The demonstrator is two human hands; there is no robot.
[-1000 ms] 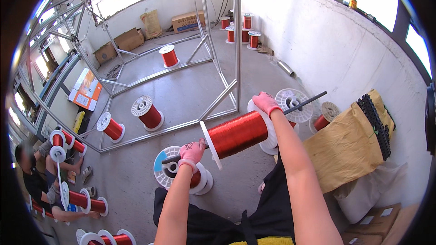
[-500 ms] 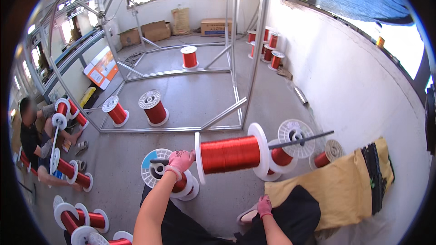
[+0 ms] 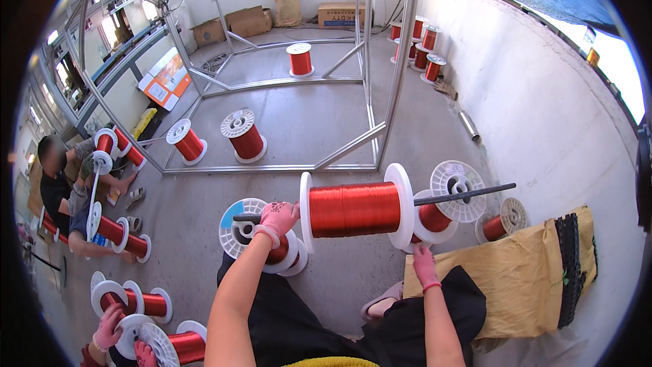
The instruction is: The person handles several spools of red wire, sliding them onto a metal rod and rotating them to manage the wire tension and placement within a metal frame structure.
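Observation:
A large spool of red wire with white flanges [image 3: 354,211] sits sideways on a dark rod [image 3: 485,191]. The rod lies across a spool stack on each side: the left stack's top flange [image 3: 227,236] has a blue patch, and the right stack's top flange [image 3: 445,177] is white. My left hand [image 3: 280,219], in a pink glove, closes over the rod just left of the spool, its fingers against the left flange. Below the right flange, my right hand [image 3: 426,268], also pink-gloved, points upward with fingers apart, holding nothing visible.
A yellow-brown sack [image 3: 496,278] lies right of my leg. Ahead stands a metal frame [image 3: 272,171] with red spools [image 3: 246,137] inside. Another person [image 3: 58,177] crouches among spools at left. At lower left, someone else's gloved hand [image 3: 109,329] touches a spool.
My right hand has risen from beside my knee toward the spool's right flange. The view has shifted, and another person's gloved hands have appeared at lower left. My left hand keeps its place.

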